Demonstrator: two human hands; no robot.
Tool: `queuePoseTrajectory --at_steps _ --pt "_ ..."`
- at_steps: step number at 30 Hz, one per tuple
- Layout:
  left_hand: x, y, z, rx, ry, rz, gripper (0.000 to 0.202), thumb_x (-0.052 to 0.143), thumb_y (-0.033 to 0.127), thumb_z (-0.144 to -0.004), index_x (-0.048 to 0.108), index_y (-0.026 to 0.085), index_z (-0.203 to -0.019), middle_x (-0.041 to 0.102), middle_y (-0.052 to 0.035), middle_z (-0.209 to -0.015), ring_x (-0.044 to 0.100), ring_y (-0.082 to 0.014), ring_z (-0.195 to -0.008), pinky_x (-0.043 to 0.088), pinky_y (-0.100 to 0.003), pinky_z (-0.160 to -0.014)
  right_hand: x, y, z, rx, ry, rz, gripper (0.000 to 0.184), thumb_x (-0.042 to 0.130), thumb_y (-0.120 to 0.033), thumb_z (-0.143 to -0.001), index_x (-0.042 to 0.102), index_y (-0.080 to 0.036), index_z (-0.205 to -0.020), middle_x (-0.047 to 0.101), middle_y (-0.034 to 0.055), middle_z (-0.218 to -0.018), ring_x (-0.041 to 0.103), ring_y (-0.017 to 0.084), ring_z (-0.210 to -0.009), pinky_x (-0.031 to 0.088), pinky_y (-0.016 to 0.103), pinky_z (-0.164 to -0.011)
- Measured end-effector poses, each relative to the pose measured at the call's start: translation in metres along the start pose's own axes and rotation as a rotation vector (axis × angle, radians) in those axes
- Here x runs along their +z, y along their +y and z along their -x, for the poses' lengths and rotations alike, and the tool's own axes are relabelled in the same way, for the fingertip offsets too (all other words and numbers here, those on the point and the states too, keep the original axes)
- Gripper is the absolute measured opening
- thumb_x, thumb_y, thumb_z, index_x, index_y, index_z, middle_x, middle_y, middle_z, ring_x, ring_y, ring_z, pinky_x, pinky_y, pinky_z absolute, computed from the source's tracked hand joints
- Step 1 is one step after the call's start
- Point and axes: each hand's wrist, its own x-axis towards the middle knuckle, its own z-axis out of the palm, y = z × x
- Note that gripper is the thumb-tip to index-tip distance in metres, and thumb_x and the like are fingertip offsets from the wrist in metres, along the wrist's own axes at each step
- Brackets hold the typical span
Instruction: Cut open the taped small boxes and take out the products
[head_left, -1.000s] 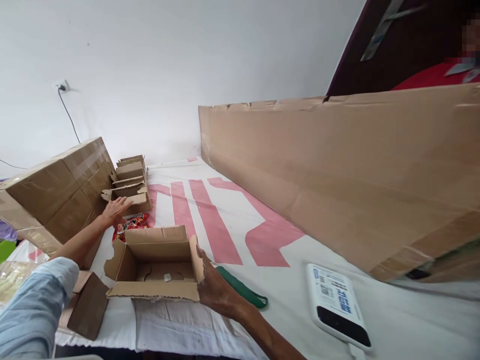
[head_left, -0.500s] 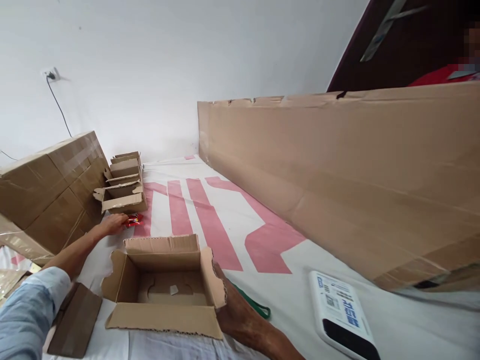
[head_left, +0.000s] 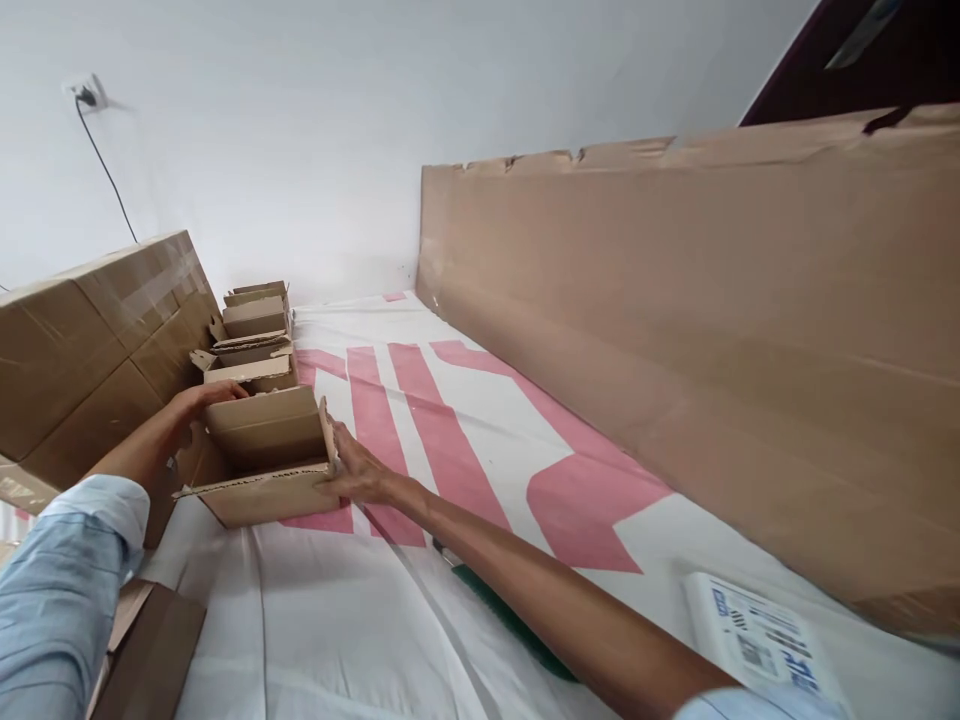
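An open cardboard box [head_left: 277, 498] with raised flaps sits at the near end of a row of similar boxes. My right hand [head_left: 358, 468] grips it by its right side, fingers and thumb around the wall. My left hand [head_left: 214, 393] is at the box's far left corner, beside the raised back flap. Its fingers look bent and close together, but their tips and anything in them are hidden behind the cardboard. Just beyond stand several open boxes [head_left: 259, 372] in line. The red packet seen earlier is out of sight.
A large taped carton [head_left: 82, 350] lies along the left. A long cardboard panel [head_left: 675, 330] stands on the right. A white device with printed labels [head_left: 757, 640], a green strap-like thing [head_left: 517, 625] and a folded cardboard piece [head_left: 154, 650] rest on the printed cloth [head_left: 315, 610].
My right hand has moved the box forward and left, up to the row. My left hand has stayed near the row, slightly farther forward. The red packet has gone from sight.
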Motion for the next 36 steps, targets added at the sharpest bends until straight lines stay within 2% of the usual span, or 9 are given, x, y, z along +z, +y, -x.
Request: queuePoseTrajectory --at_steps 4,10,14,17,19,24,27,32,36 --pt "-0.02 0.01 0.002 -0.028 -0.018 0.019 0.041 0.078 0.043 -0.07 0.086 0.017 -0.101 0.084 -0.0082 -0.099 0.071 -0.0289 -0.09 0.059 -0.037 -0.084 0.009 0.013 -0.043 -0.009 -0.019 0.054 0.137 0.092 -0.044 -0.066 0.01 -0.016 -0.172 0.036 0.0214 -0.165 0.034 0.042 -0.155 0.03 0.056 -0.128" --pt "-0.047 0.04 0.04 0.043 0.303 -0.068 0.061 0.068 0.058 -0.086 0.079 0.013 -0.125 0.079 -0.0085 -0.118 0.069 -0.03 -0.111 0.052 -0.041 -0.103 0.009 0.025 -0.087 0.01 0.013 0.068 0.133 0.09 -0.042 -0.07 0.009 -0.014 -0.172 0.032 0.0209 -0.171 0.028 0.041 -0.158 0.026 0.056 -0.13" --pt "0.0 0.068 0.078 0.159 0.503 -0.404 0.076 0.075 0.063 -0.083 0.062 0.027 -0.149 0.063 -0.0085 -0.145 0.063 -0.0348 -0.128 0.05 -0.047 -0.109 0.013 0.025 -0.109 0.042 0.013 0.085 0.136 0.089 -0.035 -0.068 0.005 -0.013 -0.173 0.024 0.0212 -0.176 0.026 0.041 -0.159 0.026 0.057 -0.13" --pt "0.047 0.075 0.093 0.019 0.478 -0.567 0.111 0.085 0.061 -0.075 0.031 0.034 -0.168 0.05 -0.0148 -0.159 0.054 -0.0439 -0.14 0.049 -0.055 -0.109 0.015 0.018 -0.109 0.076 -0.035 0.169 0.136 0.087 -0.027 -0.067 0.004 -0.011 -0.173 0.019 0.0239 -0.177 0.025 0.042 -0.161 0.029 0.055 -0.129" --pt "0.064 0.069 0.098 -0.057 0.454 -0.559 0.114 0.082 0.063 -0.078 0.023 0.03 -0.17 0.048 -0.0184 -0.159 0.055 -0.0447 -0.138 0.049 -0.054 -0.107 0.011 0.012 -0.099 0.084 -0.057 0.232 0.132 0.086 -0.026 -0.069 0.006 -0.009 -0.172 0.021 0.0259 -0.176 0.023 0.043 -0.161 0.03 0.055 -0.128" --pt "0.07 0.055 0.108 0.036 0.334 -0.471 0.078 0.056 0.066 -0.097 0.039 0.026 -0.162 0.05 -0.0159 -0.158 0.057 -0.0371 -0.139 0.049 -0.047 -0.106 -0.012 -0.006 -0.048 0.136 -0.049 0.293 0.118 0.084 -0.046 -0.08 0.016 -0.017 -0.173 0.026 0.0231 -0.174 0.024 0.046 -0.161 0.027 0.062 -0.128" --pt "0.08 0.06 0.113 0.003 0.249 -0.566 0.087 0.072 0.062 -0.087 0.04 0.026 -0.16 0.055 -0.0156 -0.155 0.057 -0.0386 -0.138 0.048 -0.05 -0.104 -0.027 -0.014 -0.014 0.215 -0.01 0.322 0.101 0.073 -0.041 -0.088 0.02 -0.02 -0.172 0.029 0.0218 -0.173 0.026 0.043 -0.161 0.027 0.063 -0.128" --pt "0.096 0.072 0.1 -0.152 0.352 -0.723 0.04 0.065 0.033 -0.093 0.06 0.019 -0.131 0.068 -0.0192 -0.129 0.063 -0.0403 -0.124 0.046 -0.055 -0.101 -0.058 -0.03 0.036 0.224 0.13 0.351 0.092 0.068 -0.041 -0.092 0.024 -0.021 -0.171 0.036 0.0188 -0.17 0.039 0.039 -0.154 0.033 0.059 -0.125" --pt "0.094 0.076 0.082 -0.185 0.419 -0.738 0.03 0.055 0.026 -0.096 0.06 0.017 -0.124 0.068 -0.0224 -0.127 0.063 -0.0415 -0.123 0.046 -0.056 -0.1 -0.082 -0.048 0.084 0.233 0.278 0.377 0.081 0.063 -0.041 -0.095 0.03 -0.026 -0.168 0.04 0.016 -0.166 0.053 0.035 -0.141 0.046 0.055 -0.115"
